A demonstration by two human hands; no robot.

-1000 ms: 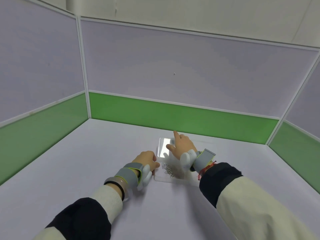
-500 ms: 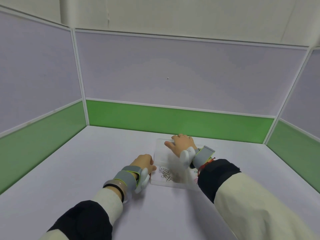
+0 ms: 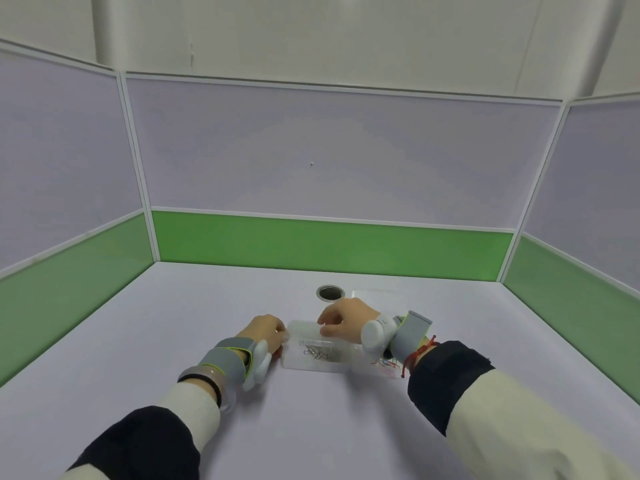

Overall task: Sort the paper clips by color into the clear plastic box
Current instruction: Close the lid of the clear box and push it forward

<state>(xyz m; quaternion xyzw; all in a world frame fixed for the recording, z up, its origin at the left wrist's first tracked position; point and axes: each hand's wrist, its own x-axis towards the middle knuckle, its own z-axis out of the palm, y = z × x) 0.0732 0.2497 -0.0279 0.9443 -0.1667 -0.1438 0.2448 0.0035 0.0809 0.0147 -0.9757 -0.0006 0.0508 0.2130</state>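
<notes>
1. At the bench (image 3: 173, 341), your left hand (image 3: 268, 332) is curled against the left edge of the clear plastic box (image 3: 301, 330) and appears to grip it there to steady it.
2. Your right hand (image 3: 346, 318) sits over the box's far rim, fingers curled and thumb and forefinger drawn close. Whether they pinch the rim, a clip or nothing cannot be told.
3. A tangled heap of silver paper clips (image 3: 317, 351) lies inside the box, near its middle. A few coloured clips (image 3: 388, 363) show at the box's right side, partly hidden under your right wrist. Whether they lie in the box or on the bench is unclear.
4. The clips are probably light, stiff wire that is slick and quick to hook together. Pinch one by its rounded end and lift it slowly so the others drop free.
5. The box looks thin, smooth and light, so it will likely slide if nudged. Hold it by a side wall, not the floor.
6. An open cable hole (image 3: 330, 292) lies just beyond your right hand, and a flicked clip could drop in.
</notes>
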